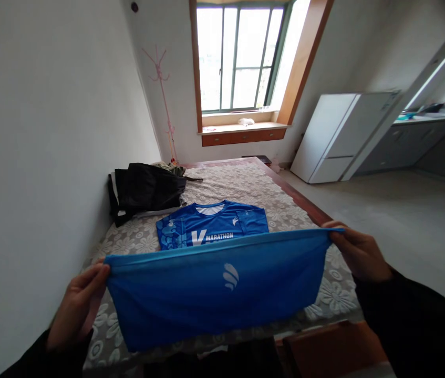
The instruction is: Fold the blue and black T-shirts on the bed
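Observation:
A blue T-shirt (222, 224) with white "MARATHON" lettering lies chest up on the bed, its sides tucked in. In front of it, a blue panel with a pale leaf-like logo, which looks like the shirt's lower part, is stretched between my hands; where it joins the shirt is hidden. My left hand (82, 299) pinches the panel's upper left corner between thumb and fingers. At the upper right corner, my right hand (360, 252) pinches the same lighter blue edge. The panel hangs down toward me and covers the bottom of the lettering.
The bed (222, 178) has a grey floral cover. Folded dark clothes (147, 189) lie at its left, by the wall. Beyond stand a pink coat rack (162, 94), a window (241, 58) and a white fridge (332, 136). Brown wood (332, 352) shows near me.

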{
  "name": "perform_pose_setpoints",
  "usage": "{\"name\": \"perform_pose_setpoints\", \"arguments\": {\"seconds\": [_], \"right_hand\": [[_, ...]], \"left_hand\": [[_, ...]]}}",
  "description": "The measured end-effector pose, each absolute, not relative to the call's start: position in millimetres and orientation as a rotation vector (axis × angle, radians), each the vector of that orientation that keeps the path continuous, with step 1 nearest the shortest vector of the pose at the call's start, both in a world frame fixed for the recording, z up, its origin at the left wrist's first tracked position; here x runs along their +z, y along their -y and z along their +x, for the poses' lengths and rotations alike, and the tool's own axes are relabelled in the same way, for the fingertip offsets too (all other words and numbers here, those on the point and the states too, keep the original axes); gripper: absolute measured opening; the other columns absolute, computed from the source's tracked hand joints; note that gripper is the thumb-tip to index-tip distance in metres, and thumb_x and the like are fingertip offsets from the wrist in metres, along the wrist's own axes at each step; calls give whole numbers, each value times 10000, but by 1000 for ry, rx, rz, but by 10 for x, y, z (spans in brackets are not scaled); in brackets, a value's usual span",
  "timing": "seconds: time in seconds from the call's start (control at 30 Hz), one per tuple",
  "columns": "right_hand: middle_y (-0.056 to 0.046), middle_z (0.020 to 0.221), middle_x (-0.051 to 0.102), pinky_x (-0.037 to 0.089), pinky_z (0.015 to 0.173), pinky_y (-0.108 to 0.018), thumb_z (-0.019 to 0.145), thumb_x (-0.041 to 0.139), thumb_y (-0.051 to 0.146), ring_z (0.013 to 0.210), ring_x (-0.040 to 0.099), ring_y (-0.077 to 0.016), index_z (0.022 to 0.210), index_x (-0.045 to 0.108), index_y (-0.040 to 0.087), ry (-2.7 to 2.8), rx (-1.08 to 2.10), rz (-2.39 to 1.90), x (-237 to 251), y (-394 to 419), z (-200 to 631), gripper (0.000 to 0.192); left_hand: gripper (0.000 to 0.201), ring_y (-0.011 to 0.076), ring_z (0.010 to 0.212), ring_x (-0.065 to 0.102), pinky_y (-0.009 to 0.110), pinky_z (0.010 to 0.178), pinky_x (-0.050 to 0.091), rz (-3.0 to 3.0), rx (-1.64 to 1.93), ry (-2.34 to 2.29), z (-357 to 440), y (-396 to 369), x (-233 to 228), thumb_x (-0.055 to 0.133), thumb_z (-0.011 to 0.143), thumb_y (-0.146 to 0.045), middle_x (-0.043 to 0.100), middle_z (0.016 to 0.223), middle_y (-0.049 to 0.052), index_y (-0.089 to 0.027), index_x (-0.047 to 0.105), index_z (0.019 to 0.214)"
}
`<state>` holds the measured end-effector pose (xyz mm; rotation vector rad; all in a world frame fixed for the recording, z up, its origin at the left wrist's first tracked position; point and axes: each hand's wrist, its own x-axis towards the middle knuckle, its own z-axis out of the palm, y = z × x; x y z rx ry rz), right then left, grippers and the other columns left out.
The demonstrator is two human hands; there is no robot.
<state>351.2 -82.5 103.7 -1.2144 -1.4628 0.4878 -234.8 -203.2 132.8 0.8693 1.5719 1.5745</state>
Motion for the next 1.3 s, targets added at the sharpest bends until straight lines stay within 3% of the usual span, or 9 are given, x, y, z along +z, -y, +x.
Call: {"name": "perform_pose_setpoints", "arguments": {"seconds": [0.07, 0.13, 0.33, 0.47, 0.63, 0.8, 1.0, 1.13, 1.3], "right_hand": [[-73, 946, 758, 580, 736, -359, 770, 770, 596, 834, 682, -249, 921, 789, 191, 1451, 661, -1163, 993, 464, 3435, 432], [-62, 908, 766, 573, 760, -346, 741, 809, 561, 834, 681, -236, 943, 792, 174, 1434, 739, -1178, 920, 89, 3329, 436], [-33, 621, 694, 463, 473, -264, 666, 815, 592, 517, 559, -139, 784, 759, 119, 1360, 919, -1365, 635, -845, 2921, 491], [-37, 619, 708, 473, 480, -264, 683, 804, 545, 536, 584, -153, 754, 750, 127, 1379, 864, -1412, 454, -1143, 2784, 428], [-75, 727, 759, 533, 608, -299, 755, 725, 510, 677, 652, -203, 808, 763, 122, 1392, 740, -1424, 200, -1317, 2742, 393], [-83, 818, 770, 538, 738, -335, 726, 717, 502, 792, 669, -245, 825, 770, 162, 1376, 545, -1474, -34, -1394, 2729, 357], [-57, 733, 738, 488, 605, -331, 766, 642, 549, 659, 632, -225, 806, 770, 179, 1432, 502, -1451, -125, -1414, 2768, 393], [-37, 639, 693, 431, 529, -311, 765, 660, 596, 566, 578, -192, 789, 770, 176, 1472, 514, -1447, -118, -1389, 2761, 435], [-29, 544, 651, 453, 514, -319, 769, 673, 636, 506, 577, -192, 817, 767, 185, 1499, 414, -1480, -89, -1344, 2725, 463]], "left_hand": [[544, 172, 734, 628, 234, 645, 570, 864, 1534, -1545, -2313, 1681, 1309, 924, 475, -633, 690, 759, 1, -203, 712, 731], [587, 158, 707, 614, 225, 619, 540, 974, 1461, -1584, -2292, 1285, 1234, 892, 523, -658, 696, 780, 9, -179, 719, 815], [670, 168, 652, 596, 254, 516, 496, 1116, 1243, -1795, -2355, 145, 796, 798, 577, -680, 682, 802, 46, -130, 715, 951], [572, 195, 632, 614, 291, 515, 504, 1139, 1248, -1864, -2402, -288, 548, 752, 655, -579, 706, 805, 82, -115, 715, 987], [390, 243, 815, 672, 318, 730, 536, 1238, 1345, -1946, -2404, -486, 283, 695, 710, -447, 752, 905, 117, -131, 740, 933], [446, 252, 822, 672, 338, 787, 528, 1227, 1457, -2060, -2442, -531, 67, 699, 706, -494, 752, 880, 97, -140, 777, 966], [524, 187, 686, 664, 269, 641, 522, 1095, 1589, -1860, -2527, -549, 0, 749, 666, -542, 753, 800, 56, -159, 794, 1021], [561, 128, 493, 538, 232, 472, 394, 1078, 1554, -1809, -2508, -517, 36, 782, 644, -523, 695, 624, 29, -137, 792, 1051], [558, 73, 385, 376, 223, 387, 287, 1079, 1543, -1714, -2438, -480, 78, 775, 658, -514, 739, 687, 53, -125, 768, 1058]]}}
